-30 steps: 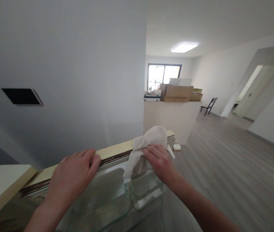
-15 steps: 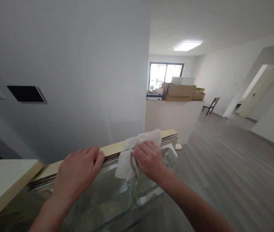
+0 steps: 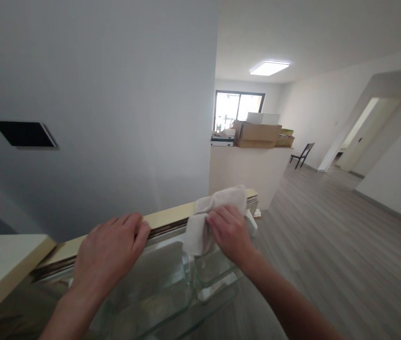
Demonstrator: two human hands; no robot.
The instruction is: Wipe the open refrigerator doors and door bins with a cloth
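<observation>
An open fridge door (image 3: 170,215) with a cream top edge and a dark, folded gasket runs across below the middle of the view. My left hand (image 3: 106,255) is closed over this edge, its thumb on the near side. Farther right along the same edge, my right hand (image 3: 231,231) grips a white cloth (image 3: 196,235). The cloth drapes over the top edge and hangs down on the inner side. Clear door bins (image 3: 151,290) show below the hands. My right fingertips are partly hidden in the cloth's folds.
The pale top of the fridge (image 3: 5,262) is at lower left, beside a grey wall (image 3: 133,104) with a black panel (image 3: 25,134). Beyond stand a half-height partition (image 3: 245,167) bearing a cardboard box (image 3: 259,136), and a chair (image 3: 303,155) on the wood-look floor (image 3: 331,250).
My right hand has slid the cloth to the right along the door's top edge, toward its far end. My left hand keeps its grip. The view has shifted slightly.
</observation>
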